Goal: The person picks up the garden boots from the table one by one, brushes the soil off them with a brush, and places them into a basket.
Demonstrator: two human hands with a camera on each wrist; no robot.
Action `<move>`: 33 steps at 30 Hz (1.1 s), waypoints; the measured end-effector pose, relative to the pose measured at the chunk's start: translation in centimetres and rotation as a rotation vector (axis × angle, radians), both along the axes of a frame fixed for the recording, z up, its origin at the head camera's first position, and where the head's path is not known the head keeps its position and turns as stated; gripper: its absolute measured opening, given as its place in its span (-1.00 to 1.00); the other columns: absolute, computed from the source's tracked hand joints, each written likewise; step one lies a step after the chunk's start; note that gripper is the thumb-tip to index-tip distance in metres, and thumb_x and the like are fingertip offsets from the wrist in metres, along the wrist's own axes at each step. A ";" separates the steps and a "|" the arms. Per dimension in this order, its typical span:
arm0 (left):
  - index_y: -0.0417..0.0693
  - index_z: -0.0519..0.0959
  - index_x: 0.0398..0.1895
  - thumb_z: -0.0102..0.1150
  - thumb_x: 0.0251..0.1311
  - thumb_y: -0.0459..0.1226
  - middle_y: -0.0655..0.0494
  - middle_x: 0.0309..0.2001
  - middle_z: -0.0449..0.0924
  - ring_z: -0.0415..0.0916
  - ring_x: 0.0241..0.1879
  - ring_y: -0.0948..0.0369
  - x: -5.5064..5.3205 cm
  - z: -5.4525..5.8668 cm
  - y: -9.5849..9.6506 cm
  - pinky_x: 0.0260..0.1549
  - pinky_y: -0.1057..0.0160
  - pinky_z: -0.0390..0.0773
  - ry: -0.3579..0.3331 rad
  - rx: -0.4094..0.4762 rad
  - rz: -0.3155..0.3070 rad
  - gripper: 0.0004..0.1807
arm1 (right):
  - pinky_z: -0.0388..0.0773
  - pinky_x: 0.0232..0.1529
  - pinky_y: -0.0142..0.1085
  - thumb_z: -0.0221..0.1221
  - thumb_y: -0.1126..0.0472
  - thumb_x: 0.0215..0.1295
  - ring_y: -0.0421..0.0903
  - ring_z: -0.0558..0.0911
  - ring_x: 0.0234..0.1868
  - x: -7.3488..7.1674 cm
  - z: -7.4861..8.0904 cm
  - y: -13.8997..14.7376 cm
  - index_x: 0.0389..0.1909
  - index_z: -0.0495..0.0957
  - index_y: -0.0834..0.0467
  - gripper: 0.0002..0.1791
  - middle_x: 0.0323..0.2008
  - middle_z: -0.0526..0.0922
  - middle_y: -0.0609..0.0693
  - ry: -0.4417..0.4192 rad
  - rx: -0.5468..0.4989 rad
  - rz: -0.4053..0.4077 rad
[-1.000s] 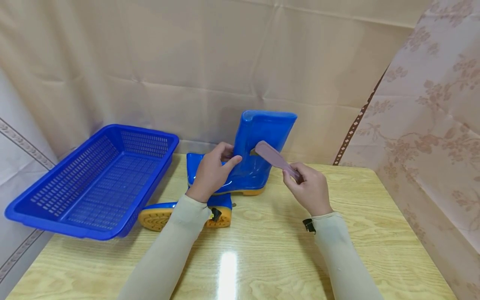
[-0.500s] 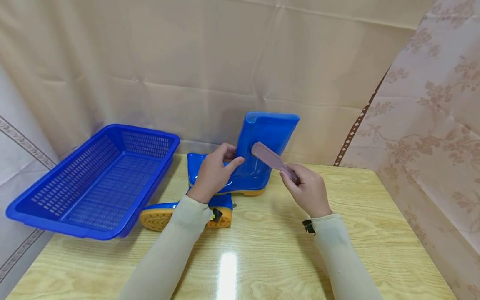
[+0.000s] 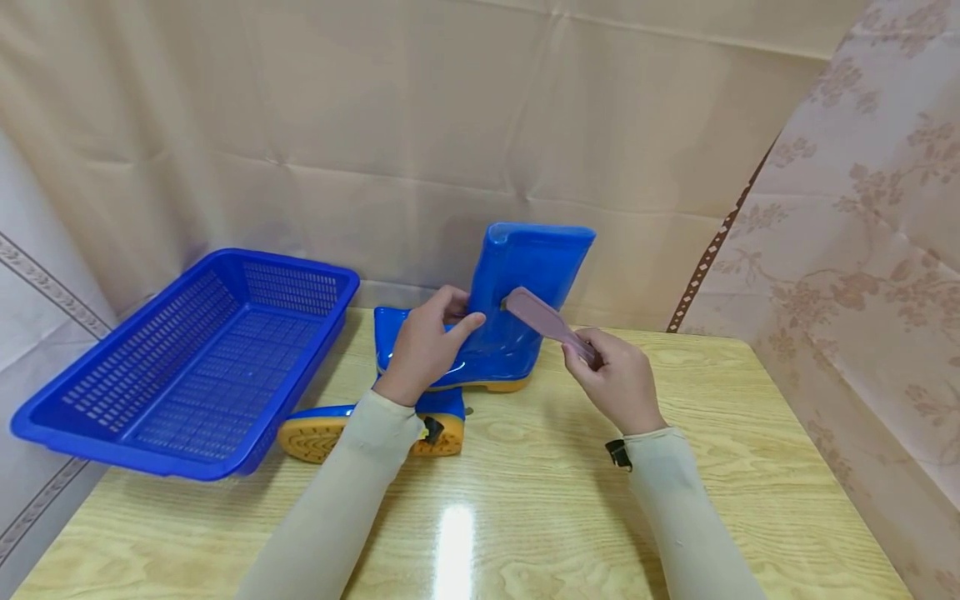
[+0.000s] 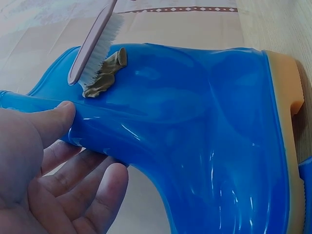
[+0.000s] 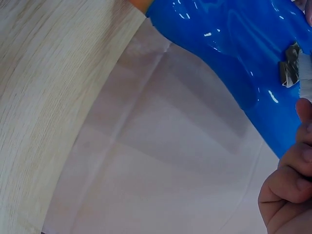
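Observation:
A blue rubber boot (image 3: 517, 258) with a yellow-orange sole stands upright, toe pointing left. My left hand (image 3: 427, 337) grips the front of its shaft, thumb on the near side and other fingers curving behind. From the right, my right hand (image 3: 618, 375) holds a brush (image 3: 543, 317) by its handle; the back is mauve. In the left wrist view, the brush's white bristles (image 4: 105, 44) meet a brownish, crumpled-looking patch (image 4: 107, 78) on the boot's shaft. That patch (image 5: 291, 66) also shows beside the bristles in the right wrist view.
Another blue boot lies on its side under my left forearm, its yellow-orange sole (image 3: 311, 439) facing me. A blue slotted basket (image 3: 258, 454) sits at the left of the wood-grain table (image 3: 555, 517). A beige curtain (image 3: 375, 108) hangs behind.
The brush head shifts left, then slightly back right and down across the boot's shaft. The boot's top rocks a little right and back; my left hand keeps its grip.

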State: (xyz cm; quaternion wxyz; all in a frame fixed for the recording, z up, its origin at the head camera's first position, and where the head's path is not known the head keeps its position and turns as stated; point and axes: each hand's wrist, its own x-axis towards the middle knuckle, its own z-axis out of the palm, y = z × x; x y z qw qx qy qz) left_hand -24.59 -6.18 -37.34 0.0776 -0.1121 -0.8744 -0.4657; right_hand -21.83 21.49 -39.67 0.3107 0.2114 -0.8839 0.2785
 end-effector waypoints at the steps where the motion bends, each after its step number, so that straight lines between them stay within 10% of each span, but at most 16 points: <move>1: 0.08 0.52 0.20 0.18 0.45 0.05 0.12 0.11 0.66 0.60 0.12 0.11 0.0 0.0 0.0 0.17 -0.08 0.58 0.000 0.001 0.001 -0.60 | 0.25 -0.64 -0.33 0.36 0.21 0.32 -0.21 0.34 -0.65 0.0 0.0 0.0 -0.23 0.72 0.18 -0.89 -0.62 0.46 -0.11 0.003 -0.001 0.000; 33: 0.11 0.56 0.15 0.21 0.43 0.06 0.16 0.07 0.68 0.60 0.09 0.14 0.0 -0.2 -0.1 0.16 -0.07 0.58 0.021 0.014 -0.010 -0.62 | 0.27 -0.63 -0.33 0.37 0.21 0.31 -0.22 0.35 -0.65 -0.2 -0.3 0.0 -0.21 0.74 0.16 -0.89 -0.61 0.50 -0.13 0.012 -0.026 -0.012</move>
